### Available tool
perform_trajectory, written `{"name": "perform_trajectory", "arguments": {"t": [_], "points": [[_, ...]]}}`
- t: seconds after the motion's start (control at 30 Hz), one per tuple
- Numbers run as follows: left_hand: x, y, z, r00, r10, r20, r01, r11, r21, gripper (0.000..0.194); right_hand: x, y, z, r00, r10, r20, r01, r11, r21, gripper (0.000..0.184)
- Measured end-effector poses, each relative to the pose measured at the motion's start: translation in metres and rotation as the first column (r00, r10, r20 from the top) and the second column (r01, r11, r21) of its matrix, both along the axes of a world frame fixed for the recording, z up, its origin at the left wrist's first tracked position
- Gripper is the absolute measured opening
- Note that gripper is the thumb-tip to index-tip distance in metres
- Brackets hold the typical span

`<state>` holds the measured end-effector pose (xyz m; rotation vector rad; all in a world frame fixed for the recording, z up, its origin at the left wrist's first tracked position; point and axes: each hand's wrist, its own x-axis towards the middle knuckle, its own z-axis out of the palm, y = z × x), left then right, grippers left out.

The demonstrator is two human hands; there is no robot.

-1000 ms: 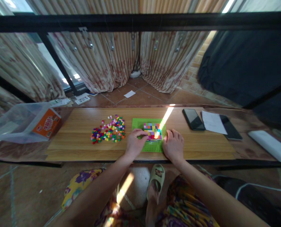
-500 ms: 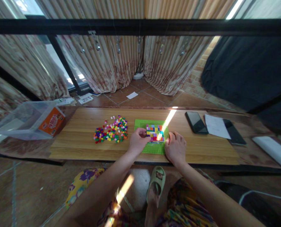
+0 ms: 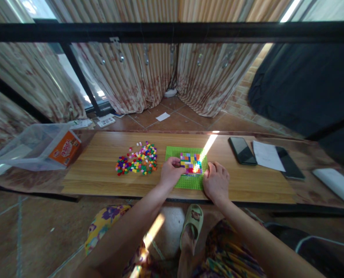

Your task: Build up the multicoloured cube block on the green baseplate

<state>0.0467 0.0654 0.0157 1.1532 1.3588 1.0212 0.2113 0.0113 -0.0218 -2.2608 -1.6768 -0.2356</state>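
A green studded baseplate (image 3: 189, 183) lies on the low wooden table, and a block of small multicoloured toy bricks (image 3: 191, 159) covers its middle. My left hand (image 3: 171, 173) is at the block's lower left corner, thumb and forefinger bent toward each other. Whatever is between those fingertips is too small and shaded to name. Over the baseplate's right edge rests my right hand (image 3: 217, 183), its fingers curled in and its thumb side against the plate. Left of the plate spreads a pile of loose toy bricks (image 3: 140, 160) in many colours.
On the left stands a clear plastic box (image 3: 29, 148) with an orange label. A black phone (image 3: 242, 150), a white paper (image 3: 267, 155), a dark flat device (image 3: 289, 164) and a long white object (image 3: 336, 185) lie to the right. Sunlight streaks across the wooden board (image 3: 102, 181).
The whole view has shifted very slightly. Both hands keep nearly the same places, the left at the brick block and the right at the baseplate's edge.
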Motion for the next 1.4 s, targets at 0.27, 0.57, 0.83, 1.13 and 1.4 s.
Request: {"name": "perform_trajectory", "arguments": {"t": [0.27,0.57,0.83,1.13,1.4], "points": [[0.003,0.000,-0.007,0.998,0.021,-0.059,-0.020,1.000,0.017,0.035,-0.001,-0.001,0.000,1.000,0.004,0.015,-0.004,1.000,0.011,0.035],[-0.022,-0.004,-0.002,0.978,-0.162,0.130,0.153,0.985,0.075,0.040,-0.001,0.000,-0.002,1.000,-0.002,0.023,0.001,1.000,0.029,0.036],[-0.019,0.002,-0.004,0.989,-0.117,0.089,0.111,0.992,0.063,0.020,0.001,0.000,-0.002,1.000,-0.003,0.028,0.003,1.000,0.001,0.037],[-0.010,0.000,-0.007,0.966,-0.088,-0.244,0.116,0.988,0.100,0.033,0.005,-0.001,-0.006,1.000,0.009,0.028,-0.008,1.000,-0.015,0.041],[-0.007,-0.004,-0.002,0.950,-0.076,-0.304,0.114,0.988,0.108,0.032,0.012,-0.001,-0.013,0.998,0.030,0.058,-0.027,0.998,-0.063,0.046]]}}
